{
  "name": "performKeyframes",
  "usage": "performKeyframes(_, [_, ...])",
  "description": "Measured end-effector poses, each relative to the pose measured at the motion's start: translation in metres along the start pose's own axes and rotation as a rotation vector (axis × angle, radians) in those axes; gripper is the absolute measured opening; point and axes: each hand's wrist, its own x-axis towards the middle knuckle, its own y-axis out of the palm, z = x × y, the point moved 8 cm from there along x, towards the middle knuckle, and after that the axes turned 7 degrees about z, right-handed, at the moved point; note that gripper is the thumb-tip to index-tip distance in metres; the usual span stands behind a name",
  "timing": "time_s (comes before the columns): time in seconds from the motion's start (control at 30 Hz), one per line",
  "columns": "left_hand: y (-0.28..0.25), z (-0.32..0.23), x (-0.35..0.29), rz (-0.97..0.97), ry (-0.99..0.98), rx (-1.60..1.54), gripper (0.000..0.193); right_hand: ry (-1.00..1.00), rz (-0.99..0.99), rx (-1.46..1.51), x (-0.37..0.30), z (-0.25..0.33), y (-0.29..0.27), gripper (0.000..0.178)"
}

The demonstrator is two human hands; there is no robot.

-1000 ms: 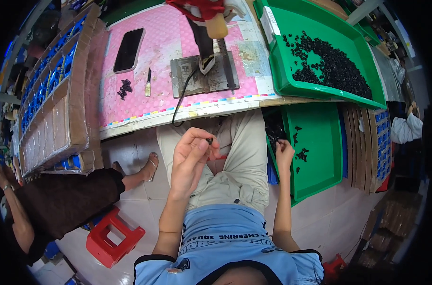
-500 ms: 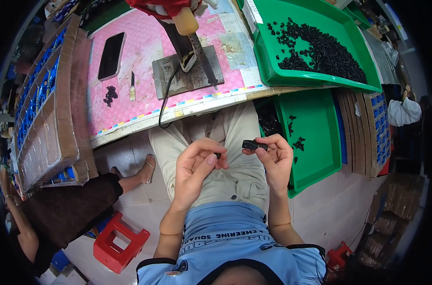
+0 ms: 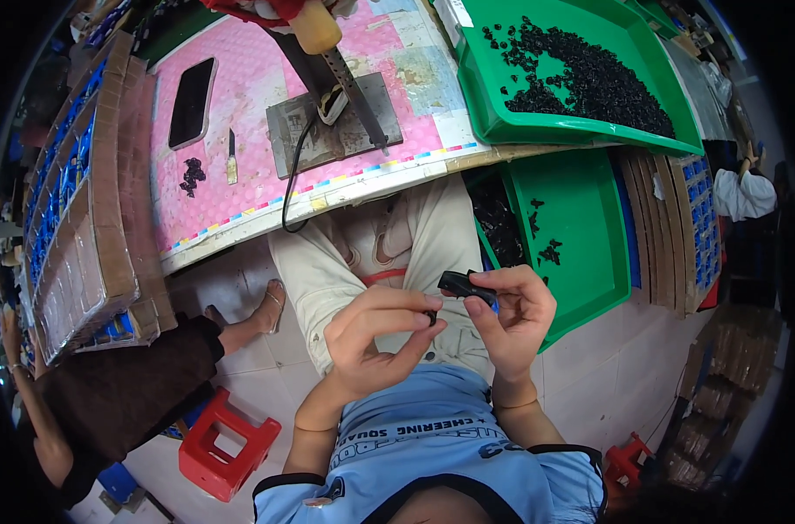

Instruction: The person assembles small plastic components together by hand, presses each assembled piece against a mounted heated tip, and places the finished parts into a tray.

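Observation:
Over my lap, my right hand pinches a small black plastic part between thumb and fingers. My left hand meets it from the left, its fingertips closed on a tiny dark piece at the part's left end. Both hands hover above my light trousers, below the table edge. A green tray with a few black parts sits by my right knee.
A pink mat covers the table, bearing a dark phone, a small knife, a little heap of black parts and a metal press base. A large green tray holds several black parts. Another person sits at left beside a red stool.
My right hand came up from the lower green tray carrying a black part and joined my left hand over my lap. The view has tilted slightly.

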Motion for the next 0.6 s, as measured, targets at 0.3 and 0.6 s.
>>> performKeyframes(0.3, [0.006, -0.022, 0.0, 0.063, 0.225, 0.223, 0.026, -0.1, 0.035, -0.035, -0.001, 0.016, 0.006, 0.023])
performKeyframes(0.6, [0.007, -0.019, -0.003, 0.047, 0.136, 0.226, 0.023, -0.189, -0.004, -0.195, -0.006, 0.026, 0.002, 0.025])
